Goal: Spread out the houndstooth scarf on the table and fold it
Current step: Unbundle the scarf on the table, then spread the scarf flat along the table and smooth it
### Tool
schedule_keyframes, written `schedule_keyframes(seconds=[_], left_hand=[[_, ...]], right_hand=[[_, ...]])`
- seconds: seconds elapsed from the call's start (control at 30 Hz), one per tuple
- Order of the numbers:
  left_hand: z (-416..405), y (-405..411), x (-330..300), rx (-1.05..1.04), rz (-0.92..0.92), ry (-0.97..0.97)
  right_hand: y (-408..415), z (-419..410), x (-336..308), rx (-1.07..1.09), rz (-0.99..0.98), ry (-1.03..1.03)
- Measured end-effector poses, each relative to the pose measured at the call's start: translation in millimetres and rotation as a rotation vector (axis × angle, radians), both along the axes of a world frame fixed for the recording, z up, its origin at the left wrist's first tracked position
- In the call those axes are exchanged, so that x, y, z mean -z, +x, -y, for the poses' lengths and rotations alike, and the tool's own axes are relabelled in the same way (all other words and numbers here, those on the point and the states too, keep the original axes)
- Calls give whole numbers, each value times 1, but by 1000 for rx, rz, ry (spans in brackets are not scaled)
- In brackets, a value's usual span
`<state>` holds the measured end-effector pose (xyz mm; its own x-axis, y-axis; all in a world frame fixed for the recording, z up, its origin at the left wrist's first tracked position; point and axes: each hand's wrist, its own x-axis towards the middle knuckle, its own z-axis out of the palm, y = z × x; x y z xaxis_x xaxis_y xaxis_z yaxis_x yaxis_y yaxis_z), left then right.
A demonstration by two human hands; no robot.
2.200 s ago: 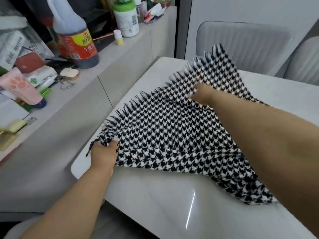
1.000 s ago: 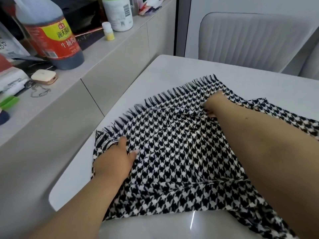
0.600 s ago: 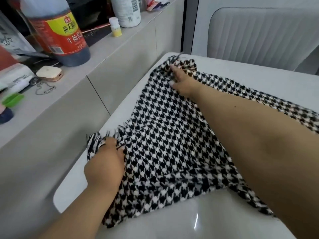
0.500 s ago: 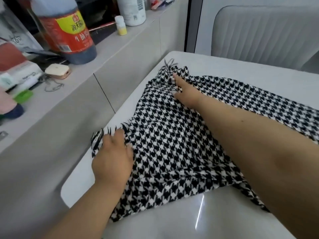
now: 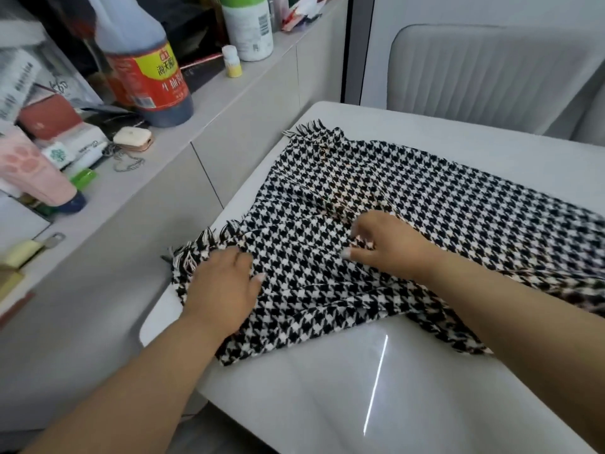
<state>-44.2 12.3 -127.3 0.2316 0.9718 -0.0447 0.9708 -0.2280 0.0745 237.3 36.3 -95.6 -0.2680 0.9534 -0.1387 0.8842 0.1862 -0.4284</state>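
The scarf [image 5: 376,224] lies rumpled across the table [image 5: 393,404]. The left hand [image 5: 222,290] rests flat on its fringed near corner; the right hand [image 5: 389,247] pinches a fold mid-cloth.

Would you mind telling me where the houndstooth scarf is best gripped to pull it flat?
Probably at the far fringed corner of the houndstooth scarf, coming from above with the right hand. That corner lies bunched near the table edge, while the left hand rests on the near fringed end.
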Motion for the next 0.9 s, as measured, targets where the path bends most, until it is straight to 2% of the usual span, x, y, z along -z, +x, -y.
schedule_keyframes(seconds=[0.07,0.13,0.2,0.3,0.4,0.5,0.53,0.6,0.67,0.7,0.77,0.9], left_hand=[[17,22,-9,181,124,-98],[33,42,-10,260,126,-229],[43,54,-5,275,112,-266],[43,55,-7,243,219,-260],[32,47,-28,290,313,-234],[26,33,-61,385,191,-321],[26,26,-68,392,121,-397],[29,18,-75,368,-91,-594],[37,22,-77,342,-282,-768],[41,31,-79,321,-289,-832],[46,57,-83,279,-158,-899],[56,131,-93,357,55,-804]], right_hand=[[18,36,-9,-98,118,-41],[44,59,-5,-129,256,-63],[73,73,3,-73,341,-62],[108,85,1,34,352,-40],[118,98,-24,79,299,90],[102,126,-61,76,187,233],[93,139,-69,62,135,190],[74,168,-74,-21,29,-73],[61,192,-65,-134,14,-300],[62,200,-58,-149,12,-324],[75,208,-53,-50,-22,-285],[123,223,-56,272,-127,-171]])
